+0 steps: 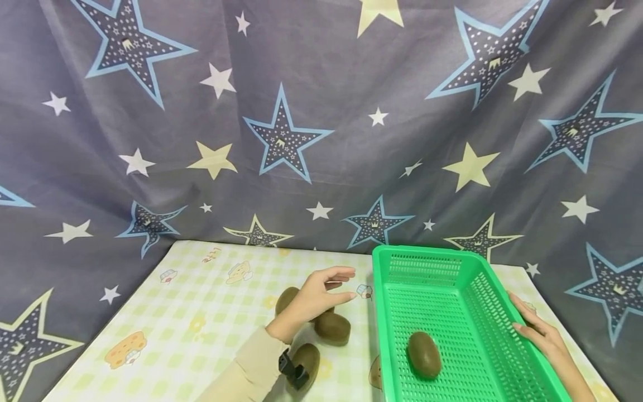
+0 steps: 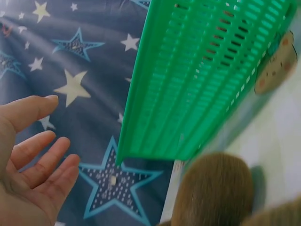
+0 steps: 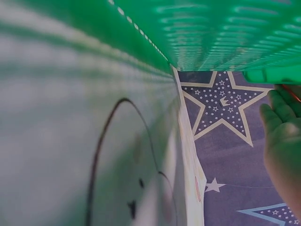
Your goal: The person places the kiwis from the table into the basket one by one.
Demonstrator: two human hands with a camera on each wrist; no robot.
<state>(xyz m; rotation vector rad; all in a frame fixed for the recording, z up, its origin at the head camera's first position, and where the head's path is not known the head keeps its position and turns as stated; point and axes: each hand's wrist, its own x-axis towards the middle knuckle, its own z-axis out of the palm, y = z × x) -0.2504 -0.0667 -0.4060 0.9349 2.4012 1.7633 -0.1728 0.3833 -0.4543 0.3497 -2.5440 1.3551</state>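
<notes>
A green plastic basket (image 1: 380, 335) stands on the right part of the table, with one brown kiwi (image 1: 424, 355) lying inside it. Left of the basket, several more kiwis (image 1: 332, 330) are grouped on the cloth. My left hand (image 1: 316, 296) is over this group, its fingers spread apart from the thumb and nothing between them. Two kiwis (image 2: 214, 193) also show low in the left wrist view, apart from that hand (image 2: 35, 160). My right hand (image 1: 545, 338) holds the basket's right rim, thumb over the edge and fingers along the outer side.
A light checked cloth (image 1: 201, 312) with cartoon prints covers the table. Behind it hangs a dark curtain (image 1: 331, 111) with stars, close to the table's back edge. A black wrist strap mount (image 1: 293, 371) sits on the left sleeve, over one kiwi.
</notes>
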